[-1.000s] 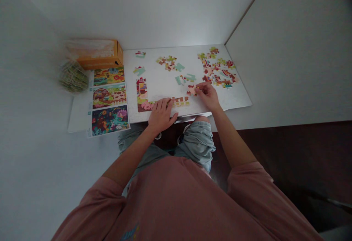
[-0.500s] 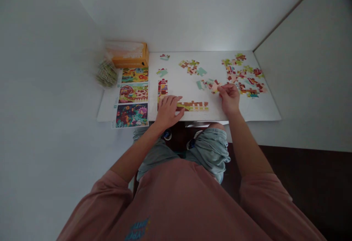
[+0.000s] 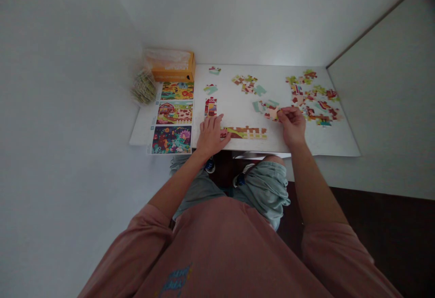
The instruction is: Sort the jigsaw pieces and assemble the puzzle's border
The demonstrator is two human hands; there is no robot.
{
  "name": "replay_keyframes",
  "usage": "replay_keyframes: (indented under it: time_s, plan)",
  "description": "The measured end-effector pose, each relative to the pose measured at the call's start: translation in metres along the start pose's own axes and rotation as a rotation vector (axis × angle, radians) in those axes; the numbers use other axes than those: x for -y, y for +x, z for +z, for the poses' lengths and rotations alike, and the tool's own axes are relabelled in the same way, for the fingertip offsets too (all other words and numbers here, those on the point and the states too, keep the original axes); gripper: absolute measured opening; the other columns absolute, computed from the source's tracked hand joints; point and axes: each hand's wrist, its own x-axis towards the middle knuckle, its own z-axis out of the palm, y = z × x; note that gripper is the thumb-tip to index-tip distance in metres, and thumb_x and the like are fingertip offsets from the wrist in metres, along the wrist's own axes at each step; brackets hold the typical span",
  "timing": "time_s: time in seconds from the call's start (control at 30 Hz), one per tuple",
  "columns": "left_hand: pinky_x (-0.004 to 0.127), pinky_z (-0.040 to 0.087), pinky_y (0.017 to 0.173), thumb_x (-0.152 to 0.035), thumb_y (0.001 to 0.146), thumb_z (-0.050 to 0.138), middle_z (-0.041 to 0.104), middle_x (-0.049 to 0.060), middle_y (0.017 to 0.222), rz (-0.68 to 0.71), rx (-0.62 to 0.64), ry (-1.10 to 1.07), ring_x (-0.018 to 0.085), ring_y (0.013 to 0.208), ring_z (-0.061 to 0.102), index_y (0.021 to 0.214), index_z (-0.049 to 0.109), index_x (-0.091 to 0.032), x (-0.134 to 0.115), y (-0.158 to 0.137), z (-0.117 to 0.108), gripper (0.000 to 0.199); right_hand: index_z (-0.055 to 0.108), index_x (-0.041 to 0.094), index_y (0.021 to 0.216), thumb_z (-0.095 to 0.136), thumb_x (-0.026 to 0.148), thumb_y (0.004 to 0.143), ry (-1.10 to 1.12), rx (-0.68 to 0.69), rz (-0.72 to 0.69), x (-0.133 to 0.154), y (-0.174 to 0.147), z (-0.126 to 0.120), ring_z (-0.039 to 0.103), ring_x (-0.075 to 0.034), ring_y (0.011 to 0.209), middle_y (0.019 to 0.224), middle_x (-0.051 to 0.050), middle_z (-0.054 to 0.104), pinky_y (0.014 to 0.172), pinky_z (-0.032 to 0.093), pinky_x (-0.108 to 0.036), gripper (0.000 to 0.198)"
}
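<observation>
At the far left, a bag of pieces (image 3: 144, 87) and an orange box (image 3: 171, 66) are seen against the wall, with three picture cards (image 3: 174, 118) laid in a column just beside them on the white table (image 3: 326, 139). Next to the cards, a built corner of the puzzle (image 3: 210, 106) is joined to a fence strip (image 3: 245, 132) along the near edge. The left hand (image 3: 210, 135) is laid flat, fingers spread, on the corner where the two meet, nothing being gripped. Small clusters of loose pieces (image 3: 248, 83) are scattered further back. To the right, a pinkish puzzle piece (image 3: 273, 113) is pinched between the fingertips of the right hand (image 3: 291, 124), just above the fence strip's right end. Compared with a second ago, this piece has been lifted off the table surface and turned in the fingers, which suggests that its fit is being judged. A larger heap of unsorted pieces (image 3: 314, 97) lies at the far right.
</observation>
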Motion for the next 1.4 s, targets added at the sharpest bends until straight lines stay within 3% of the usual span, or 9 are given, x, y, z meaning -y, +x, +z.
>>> replay_keyframes:
  time_s: [0.5,0.67,0.87,1.13,1.4]
  plan:
    - [0.041,0.018,0.085,-0.036,0.066,0.043,0.036,0.007,0.108,0.021,-0.021,-0.052,0.026,0.104,0.024,0.114,0.023,-0.023,-0.01,0.004,0.003,0.054,0.047,0.03,0.079,0.048,0.034,0.067,-0.087,0.107,0.033,0.008,0.002,-0.006,0.048,-0.013,0.071,0.077,0.002,0.052,0.065,0.039,-0.032,0.012]
    - [0.041,0.019,0.084,-0.037,0.066,0.042,0.036,0.006,0.108,0.023,-0.012,-0.034,0.026,0.104,0.025,0.112,0.025,-0.024,-0.01,0.004,0.003,0.051,0.047,0.029,0.081,0.046,0.036,0.068,-0.191,0.274,0.009,0.012,0.011,0.013,0.049,-0.014,0.068,0.076,0.002,0.053,0.063,0.039,-0.033,0.014]
    - [0.041,0.019,0.085,-0.037,0.067,0.04,0.035,0.006,0.109,0.033,-0.008,0.032,0.026,0.105,0.024,0.107,0.032,-0.025,-0.009,0.004,0.003,0.043,0.049,0.028,0.081,0.043,0.036,0.069,-0.447,0.445,-0.151,0.02,0.022,0.045,0.047,-0.014,0.067,0.076,0.001,0.052,0.062,0.038,-0.032,0.016]
    - [0.041,0.019,0.087,-0.037,0.068,0.04,0.034,0.005,0.109,0.017,0.004,0.078,0.025,0.106,0.023,0.107,0.032,-0.025,-0.007,0.004,0.001,0.042,0.049,0.025,0.086,0.041,0.034,0.07,-0.778,0.36,-0.25,0.029,0.021,0.048,0.043,-0.018,0.08,0.085,-0.004,0.048,0.072,0.032,-0.034,0.02]
    - [0.042,0.018,0.088,-0.037,0.067,0.041,0.034,0.005,0.11,0.009,0.006,0.017,0.025,0.106,0.022,0.105,0.034,-0.024,-0.002,0.006,-0.002,0.041,0.047,0.028,0.085,0.037,0.028,0.072,-0.747,0.253,-0.141,0.027,0.016,0.004,0.046,-0.017,0.069,0.08,-0.002,0.05,0.062,0.037,-0.034,0.016]
